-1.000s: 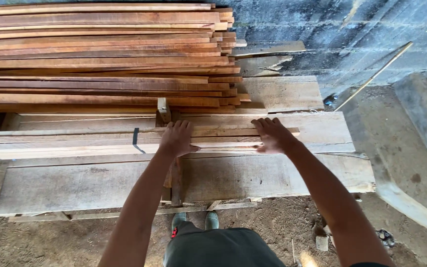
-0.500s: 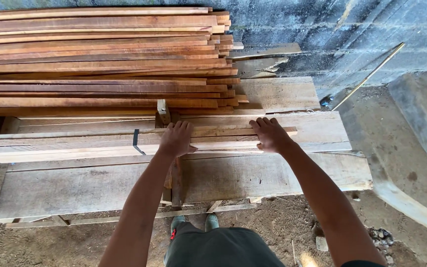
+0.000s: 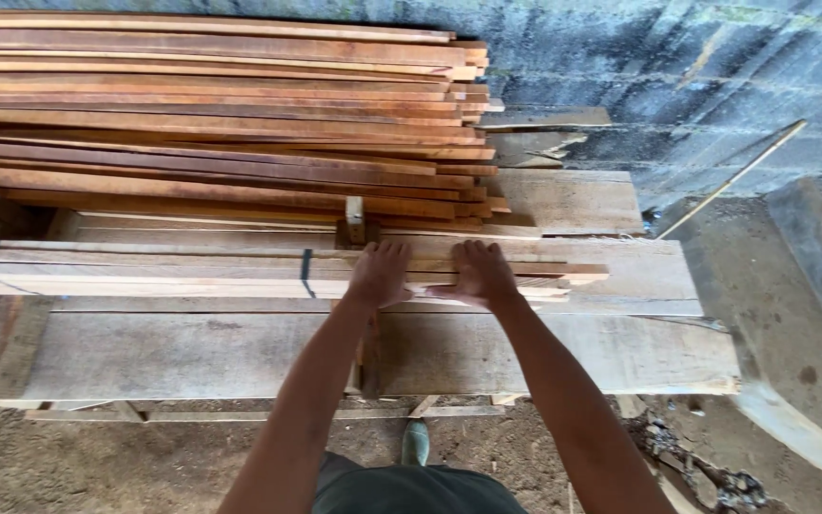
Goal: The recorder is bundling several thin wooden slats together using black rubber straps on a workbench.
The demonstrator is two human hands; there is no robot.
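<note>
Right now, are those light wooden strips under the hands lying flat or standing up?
Lying flat. The light strips rest lengthwise on the wide planks, with the left hand and right hand pressed palm-down on top.

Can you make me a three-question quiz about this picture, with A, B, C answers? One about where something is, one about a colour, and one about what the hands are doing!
1. Where is the big stack of reddish-brown planks?
A. Behind the pale strips, against the grey wall
B. On the dirt ground by the feet
C. In the person's arms

2. What colour is the band around the bundle of pale wood strips?
A. Yellow
B. Black
C. White

3. What are the left hand and right hand doing?
A. Hanging at the person's sides
B. Holding a hammer
C. Resting side by side on the pale strips

Answers: 1 A, the stack lies farther back, by the block wall. 2 B, a dark band crosses the strips left of the hands. 3 C, both palms lie flat on the bundle, close together.
</note>
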